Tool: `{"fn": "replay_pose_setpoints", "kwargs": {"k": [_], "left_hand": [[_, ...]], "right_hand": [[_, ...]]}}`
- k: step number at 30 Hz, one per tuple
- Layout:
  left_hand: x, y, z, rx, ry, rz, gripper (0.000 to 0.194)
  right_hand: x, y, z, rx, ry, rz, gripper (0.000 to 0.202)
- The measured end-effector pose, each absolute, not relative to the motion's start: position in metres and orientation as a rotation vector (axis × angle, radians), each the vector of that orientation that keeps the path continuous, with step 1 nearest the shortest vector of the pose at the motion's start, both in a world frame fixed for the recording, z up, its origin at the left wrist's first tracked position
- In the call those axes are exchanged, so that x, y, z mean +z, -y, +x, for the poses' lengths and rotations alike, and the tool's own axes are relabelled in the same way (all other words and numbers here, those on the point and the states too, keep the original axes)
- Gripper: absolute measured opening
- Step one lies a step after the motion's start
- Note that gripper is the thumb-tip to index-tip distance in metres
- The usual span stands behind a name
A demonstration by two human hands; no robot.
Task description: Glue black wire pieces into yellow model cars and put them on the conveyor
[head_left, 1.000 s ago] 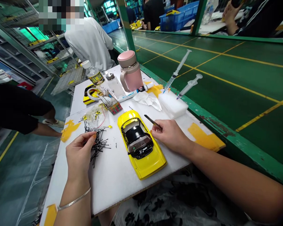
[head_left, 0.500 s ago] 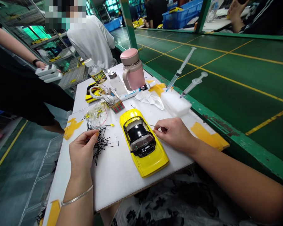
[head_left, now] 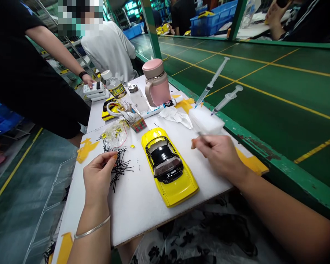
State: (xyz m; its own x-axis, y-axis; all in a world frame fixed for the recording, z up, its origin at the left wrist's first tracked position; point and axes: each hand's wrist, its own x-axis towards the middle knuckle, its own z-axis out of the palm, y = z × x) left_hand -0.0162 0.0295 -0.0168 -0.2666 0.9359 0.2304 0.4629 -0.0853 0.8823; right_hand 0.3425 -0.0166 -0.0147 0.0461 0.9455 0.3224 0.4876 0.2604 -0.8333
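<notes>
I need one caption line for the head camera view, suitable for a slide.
Left hand pinches thin black pins beside a yellow model car while the blurred right hand holds a slim tool near a foam block.

On the counter [head_left: 143, 212] a model car [head_left: 169, 167] lies near the middle, its nose toward the near edge. Left of it lies a pile of thin pins [head_left: 118, 165], with the left hand [head_left: 99, 179] at the pile's near side. Right of the car is the right hand [head_left: 218, 154], just before a foam block [head_left: 206, 121] in which two syringes [head_left: 211, 82] stand tilted. Behind the car lie a crumpled tissue [head_left: 174, 115] and a marker pen [head_left: 159, 107]; farther back stand a mug [head_left: 156, 82] and, to its left, a bottle [head_left: 114, 86].
</notes>
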Motion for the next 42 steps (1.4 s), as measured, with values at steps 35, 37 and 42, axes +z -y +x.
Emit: {"fn": "replay_pose_setpoints", "kwargs": {"k": [35,37,42], "left_hand": [[-0.016,-0.029,-0.013,1.335,-1.74,1.49,0.022],[-0.016,-0.029,-0.012,1.329,-1.745,1.5,0.022],[-0.016,-0.03,-0.012,1.33,-1.738,1.501,0.022]], "right_hand": [[-0.009,0.01,0.335,0.956,1.33,-1.134,0.004],[-0.009,0.011,0.335,0.952,1.335,-1.13,0.004],[-0.01,0.01,0.337,0.927,1.376,-1.113,0.004]]}}
